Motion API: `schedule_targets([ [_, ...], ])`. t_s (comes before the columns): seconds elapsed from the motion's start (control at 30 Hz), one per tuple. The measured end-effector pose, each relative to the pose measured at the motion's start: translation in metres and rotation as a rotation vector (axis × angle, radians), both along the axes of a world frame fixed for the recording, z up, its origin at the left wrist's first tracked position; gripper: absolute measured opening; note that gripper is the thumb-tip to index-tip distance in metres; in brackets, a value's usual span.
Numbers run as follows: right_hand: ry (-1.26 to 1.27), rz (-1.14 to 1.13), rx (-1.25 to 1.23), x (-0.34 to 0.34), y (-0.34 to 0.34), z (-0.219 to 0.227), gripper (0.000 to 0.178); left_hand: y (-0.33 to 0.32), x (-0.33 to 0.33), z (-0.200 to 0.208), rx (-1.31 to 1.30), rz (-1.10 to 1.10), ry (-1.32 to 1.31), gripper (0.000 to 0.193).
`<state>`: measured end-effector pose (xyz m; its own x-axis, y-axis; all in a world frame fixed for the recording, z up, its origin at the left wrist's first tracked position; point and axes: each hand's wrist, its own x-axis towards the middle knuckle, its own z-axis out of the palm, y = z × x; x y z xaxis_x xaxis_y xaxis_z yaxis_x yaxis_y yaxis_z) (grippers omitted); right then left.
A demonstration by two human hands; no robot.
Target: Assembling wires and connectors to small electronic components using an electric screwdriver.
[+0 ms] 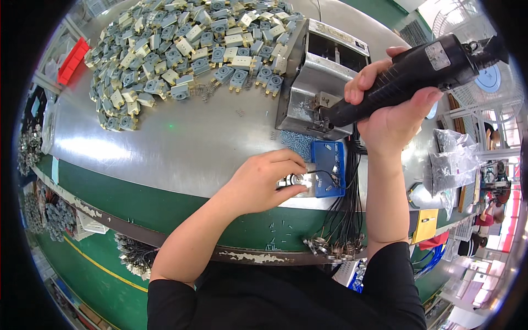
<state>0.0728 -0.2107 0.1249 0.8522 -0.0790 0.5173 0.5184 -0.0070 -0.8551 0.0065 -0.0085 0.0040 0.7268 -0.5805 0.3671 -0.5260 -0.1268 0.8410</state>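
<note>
My right hand (pixel 397 122) is wrapped round a black electric screwdriver (pixel 421 69). The tool's nose reaches down and left to the front of a metal screw feeder box (pixel 300 96); its very tip is hard to make out there. Lower down, my left hand (pixel 264 179) pinches a small round metal part (pixel 297 179) with a black cable, low over the table's near side. Just right of those fingers is a blue tray (pixel 342 184) with a few small pieces in it. Small screws (pixel 297 144) lie heaped between the tray and the feeder.
A large heap of grey and cream plastic housings (pixel 187 47) covers the back left of the metal table (pixel 148 159). Black cables (pixel 349 212) with round metal ends hang over the front edge. Loose screws (pixel 273 245) lie on the green strip. Plastic bags (pixel 454 165) are at right.
</note>
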Motion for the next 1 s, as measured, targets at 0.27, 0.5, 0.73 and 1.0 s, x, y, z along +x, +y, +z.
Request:
schedule_targets([
  [0.27, 0.215, 0.296, 0.196, -0.046, 0.022, 0.008, 0.117, 0.004, 0.002, -0.001, 0.024, -0.001, 0.033, 0.031],
  [0.5, 0.291, 0.274, 0.012, -0.065, 0.048, -0.007, 0.122, 0.007, -0.001, -0.003, 0.044, 0.046, 0.065, 0.027],
  [0.73, 0.250, 0.221, 0.036, -0.070, 0.046, -0.017, 0.121, 0.005, -0.002, -0.003, 0.042, 0.036, 0.077, 0.031],
  [1.0, 0.201, 0.185, -0.021, -0.076, 0.049, -0.024, 0.118, 0.004, -0.003, -0.005, 0.030, 0.025, 0.093, 0.029],
])
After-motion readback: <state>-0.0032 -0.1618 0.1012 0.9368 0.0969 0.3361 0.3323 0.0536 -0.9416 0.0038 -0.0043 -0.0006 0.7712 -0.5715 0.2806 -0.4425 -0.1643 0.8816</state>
